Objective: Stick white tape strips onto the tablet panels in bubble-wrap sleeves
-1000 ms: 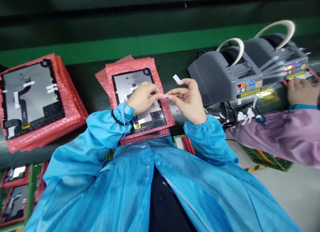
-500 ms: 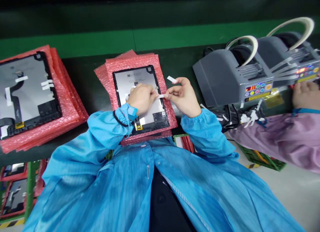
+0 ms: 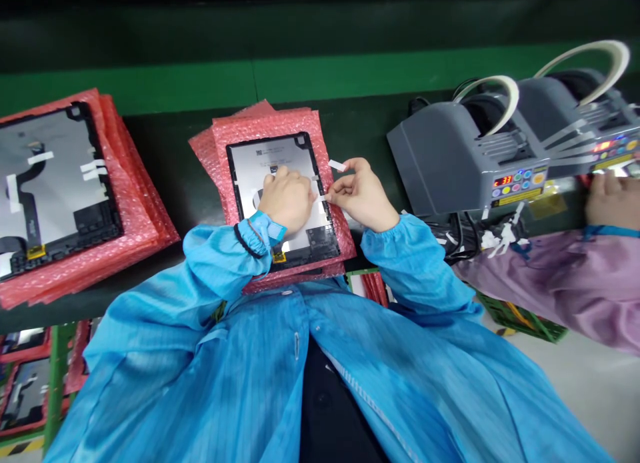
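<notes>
A tablet screen panel [image 3: 250, 158], silver-backed with a black frame, lies on red bubble-wrap bags [image 3: 220, 133] in front of me. My left hand [image 3: 286, 200] rests over its middle with the fingers curled, the fingertips at the left end of a short white strip of tape [image 3: 321, 198]. My right hand [image 3: 364, 196] pinches the right end of that strip between thumb and finger, at the panel's right edge. A second white tape strip [image 3: 337, 165] sticks out from my raised right fingertip. The panel's centre is hidden under my left hand.
At left stands a stack of red bubble-wrap bags [image 3: 135, 203] with another taped panel [image 3: 60, 183] on top. Two grey tape dispensers [image 3: 445, 160] stand at right. Beyond the nearer one, a co-worker's hand [image 3: 613, 200] reaches in from a purple sleeve. Green crates [image 3: 523, 316] sit below.
Both hands have shifted slightly down along the panel's right side with the tape strip. My left hand has turned a little, and the strip on my right fingertip has moved slightly left and down.
</notes>
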### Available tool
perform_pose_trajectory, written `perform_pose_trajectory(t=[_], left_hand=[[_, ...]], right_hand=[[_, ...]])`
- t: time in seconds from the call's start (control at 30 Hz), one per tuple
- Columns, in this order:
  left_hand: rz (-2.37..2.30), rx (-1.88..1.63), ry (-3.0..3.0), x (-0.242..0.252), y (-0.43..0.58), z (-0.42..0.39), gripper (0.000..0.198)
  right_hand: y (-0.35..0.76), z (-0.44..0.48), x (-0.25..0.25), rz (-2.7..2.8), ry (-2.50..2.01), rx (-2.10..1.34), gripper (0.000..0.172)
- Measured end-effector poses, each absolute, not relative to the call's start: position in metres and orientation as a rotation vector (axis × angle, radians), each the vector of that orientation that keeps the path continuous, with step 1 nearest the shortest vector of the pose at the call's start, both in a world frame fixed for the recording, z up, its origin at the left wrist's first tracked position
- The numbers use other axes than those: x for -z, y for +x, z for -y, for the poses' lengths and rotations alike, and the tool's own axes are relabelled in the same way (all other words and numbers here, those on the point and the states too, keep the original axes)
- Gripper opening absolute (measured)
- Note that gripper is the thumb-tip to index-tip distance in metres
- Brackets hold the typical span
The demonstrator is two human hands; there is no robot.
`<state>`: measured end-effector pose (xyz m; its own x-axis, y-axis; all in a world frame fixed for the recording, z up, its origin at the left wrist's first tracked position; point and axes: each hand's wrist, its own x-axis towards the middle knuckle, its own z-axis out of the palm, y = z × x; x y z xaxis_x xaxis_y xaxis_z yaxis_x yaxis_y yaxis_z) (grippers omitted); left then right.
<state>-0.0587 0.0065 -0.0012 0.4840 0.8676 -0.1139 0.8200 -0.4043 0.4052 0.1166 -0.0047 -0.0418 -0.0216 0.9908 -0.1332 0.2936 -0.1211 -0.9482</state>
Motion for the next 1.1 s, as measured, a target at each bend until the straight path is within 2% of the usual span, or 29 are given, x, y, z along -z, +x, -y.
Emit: perform_pose_trajectory(t=[0.17, 0.3, 0.43, 0.6, 0.77, 0.9, 1.0, 1.1], left_hand=[[-1.405, -0.210, 2.351, 0.007, -0.063, -0.004, 0.019], [-1.385, -0.409, 2.319, 0.020, -0.077, -0.016, 0.018], [-1.253, -0.606, 2.255, 0.018, -0.086, -0.036, 0.021], [-1.099, -0.599, 2.219, 0.005, -0.082, -0.042, 0.025], [-1.090, -0.513, 2.213, 0.010, -0.080, -0.040, 0.023], [-1.129, -0.471, 2.183, 0.016, -0.082, -0.042, 0.023], [-1.144, -0.467, 2.174, 0.015, -0.083, -0.043, 0.024], [-1.190, -0.501, 2.196, 0.013, -0.082, -0.042, 0.026]], right_hand=[[0.123, 0.001, 0.055, 1.386, -1.512, -1.188, 0.065], [0.133, 0.000, 0.061, 1.312, -1.421, -1.223, 0.076], [0.132, 0.005, 0.041, 1.398, -1.259, -1.264, 0.064], [0.123, 0.012, 0.015, 1.594, -1.178, -1.269, 0.059], [0.127, 0.012, 0.018, 1.656, -1.287, -1.189, 0.060], [0.132, 0.008, 0.022, 1.565, -1.447, -1.098, 0.052], [0.130, 0.004, 0.024, 1.549, -1.429, -1.112, 0.048], [0.127, 0.001, 0.023, 1.588, -1.365, -1.154, 0.051]])
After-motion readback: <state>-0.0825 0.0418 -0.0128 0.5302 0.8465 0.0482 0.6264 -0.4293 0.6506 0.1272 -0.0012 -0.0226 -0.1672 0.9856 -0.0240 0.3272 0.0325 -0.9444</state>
